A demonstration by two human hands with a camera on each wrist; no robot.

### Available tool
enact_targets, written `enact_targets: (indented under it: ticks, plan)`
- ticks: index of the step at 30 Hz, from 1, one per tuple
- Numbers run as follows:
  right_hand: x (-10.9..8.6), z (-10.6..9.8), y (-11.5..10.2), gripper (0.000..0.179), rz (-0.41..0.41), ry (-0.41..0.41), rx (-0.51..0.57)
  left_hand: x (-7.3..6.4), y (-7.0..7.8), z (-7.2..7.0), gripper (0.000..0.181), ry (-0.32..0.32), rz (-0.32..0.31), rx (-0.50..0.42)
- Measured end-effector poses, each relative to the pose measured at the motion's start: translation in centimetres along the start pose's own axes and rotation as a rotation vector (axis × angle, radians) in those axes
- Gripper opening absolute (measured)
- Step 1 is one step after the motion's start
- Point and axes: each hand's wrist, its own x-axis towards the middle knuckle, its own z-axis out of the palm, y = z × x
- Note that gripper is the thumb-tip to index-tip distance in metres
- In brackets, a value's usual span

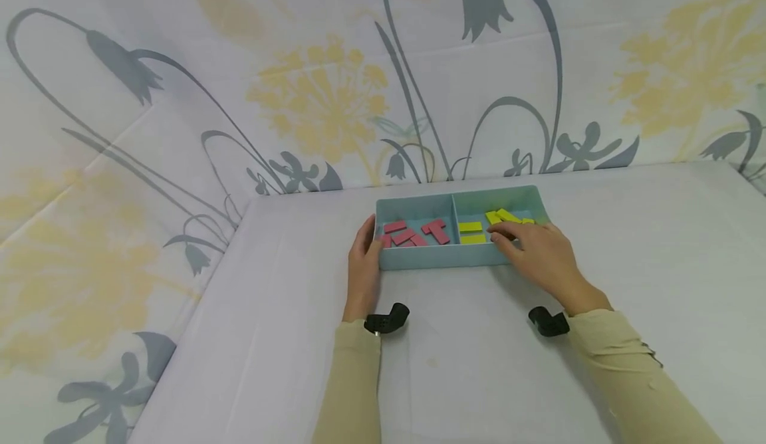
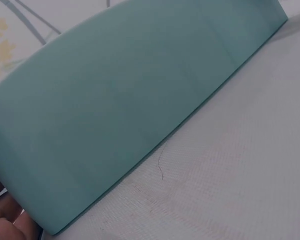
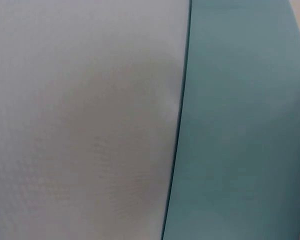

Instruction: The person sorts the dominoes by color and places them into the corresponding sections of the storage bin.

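A pale blue-green box with two compartments stands on the white-covered table. Flat pink blocks lie in its left compartment, and yellow blocks in the right one. My left hand holds the box at its left end; in the left wrist view its bent fingers show beside the box's corner. Over the right compartment's front rim reaches my right hand, fingers bent down among the yellow blocks. Whether it pinches a block is hidden. The right wrist view shows mostly the box's front wall.
A white cloth covers the table under the box. Behind and to the left hangs a curtain with yellow and grey flowers. A divider separates the two compartments. Each wrist wears a black camera.
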Motion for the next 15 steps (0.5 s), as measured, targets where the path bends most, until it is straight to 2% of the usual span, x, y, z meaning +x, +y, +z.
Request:
enact_targets:
  ticks: [5, 10, 13, 15]
  plan:
    - [-0.1, -0.2, 0.2, 0.035, 0.007, 0.017, 0.054, 0.1, 0.5, -0.3, 0.042, -0.036, 0.015, -0.034]
    - [0.0, -0.4, -0.2, 0.040, 0.020, 0.000, 0.153, -0.7, 2.3, -1.1, 0.044, -0.089, 0.065, -0.035]
    - [-0.1, -1.1, -0.9, 0.043, 0.040, -0.017, 0.223, -1.2, 2.9, -1.6, 0.047, -0.074, 0.066, -0.018]
    - [-0.3, -1.8, -1.3, 0.044, 0.052, -0.019, 0.246, -1.5, 3.0, -2.1, 0.047, -0.040, 0.059, -0.007]
